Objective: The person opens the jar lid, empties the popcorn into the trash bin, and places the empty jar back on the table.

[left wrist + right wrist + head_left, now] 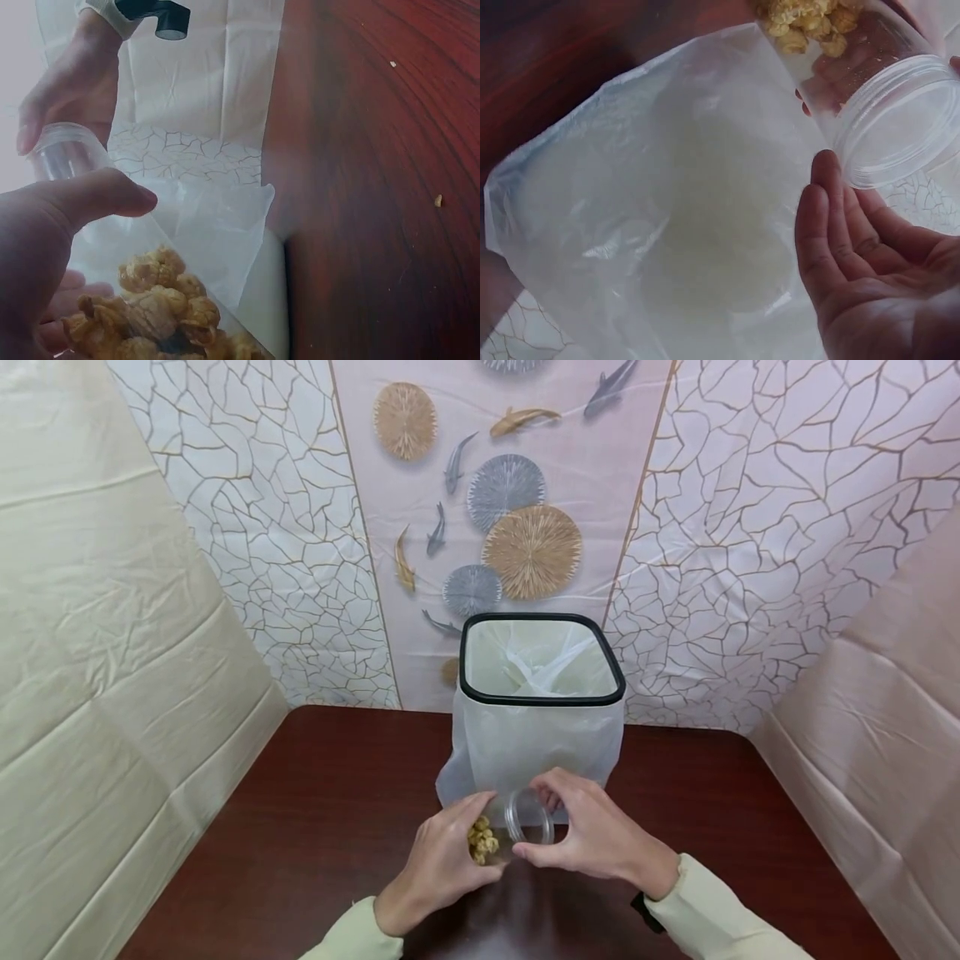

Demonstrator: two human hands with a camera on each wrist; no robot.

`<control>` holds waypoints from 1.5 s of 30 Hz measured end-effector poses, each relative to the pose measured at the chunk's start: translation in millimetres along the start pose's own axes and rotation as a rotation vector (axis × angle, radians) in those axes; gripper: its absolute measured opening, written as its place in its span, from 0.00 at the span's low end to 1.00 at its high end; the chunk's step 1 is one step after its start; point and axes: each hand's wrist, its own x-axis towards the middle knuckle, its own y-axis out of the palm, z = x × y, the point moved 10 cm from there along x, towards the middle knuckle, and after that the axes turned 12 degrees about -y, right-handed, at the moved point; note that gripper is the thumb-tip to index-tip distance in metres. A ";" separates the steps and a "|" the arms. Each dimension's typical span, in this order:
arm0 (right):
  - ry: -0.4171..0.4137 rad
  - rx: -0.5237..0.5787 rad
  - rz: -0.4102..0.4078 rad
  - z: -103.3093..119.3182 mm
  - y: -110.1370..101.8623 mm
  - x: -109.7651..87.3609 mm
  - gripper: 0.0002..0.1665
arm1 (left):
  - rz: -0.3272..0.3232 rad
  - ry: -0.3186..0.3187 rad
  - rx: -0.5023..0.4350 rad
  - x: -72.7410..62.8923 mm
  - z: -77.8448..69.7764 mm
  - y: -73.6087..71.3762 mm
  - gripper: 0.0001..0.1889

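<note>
My left hand [438, 856] grips a clear plastic jar [498, 814], tipped on its side, around its body. Light brown popcorn [161, 304] is gathered at the jar's bottom end, beside my left palm. At the other end is a clear round lid [904, 120], facing right in the head view. My right hand [596, 835] holds this lid by its edge, thumb on the near side and fingers on the far side. In the right wrist view its fingertips [826, 166] sit right at the rim.
Just behind the hands stands a bin [542, 700] with a black rim, lined with a white plastic bag [667, 187]. Small crumbs [439, 201] lie on the dark red wooden table [300, 827]. Fabric walls [150, 693] enclose the table at the sides and back.
</note>
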 end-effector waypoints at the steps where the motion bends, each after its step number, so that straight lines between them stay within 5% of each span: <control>1: -0.009 0.003 -0.003 -0.2 0.4 0.2 0.38 | -0.001 0.003 -0.002 0.0 0.2 0.3 0.46; 14: -0.141 0.033 -0.017 -1.6 -0.7 2.4 0.33 | 0.067 0.023 -0.125 3.9 4.1 11.4 0.43; 31: -0.303 -0.071 0.088 12.9 -2.4 5.2 0.36 | 0.265 0.000 -0.296 10.8 7.7 29.2 0.44; 45: -0.473 -0.177 0.202 43.9 -6.5 7.7 0.42 | 0.524 0.033 -0.467 7.9 -3.5 47.5 0.39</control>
